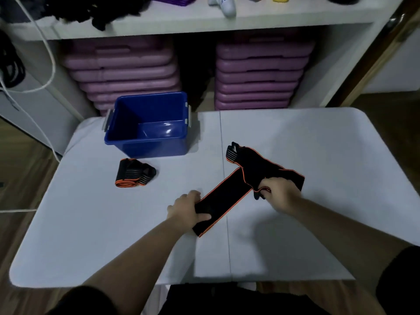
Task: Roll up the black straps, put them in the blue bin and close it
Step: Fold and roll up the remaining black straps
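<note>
A long black strap with orange edging [229,192] lies unrolled across the middle of the white table [318,155]. My left hand [187,210] grips its near end, thumb on top. My right hand [280,193] pinches the strap further along, where it bunches. Its far part [256,161] stretches away with a striped end. A second black strap [134,176] lies rolled up on the table to the left, just in front of the open blue bin [150,146], which looks empty. No lid is in view.
Two stacks of purple step platforms [259,73] stand under a white shelf [204,21] behind the table. Dark straps and a white shoe lie on the shelf. A white cord [48,71] hangs at the left.
</note>
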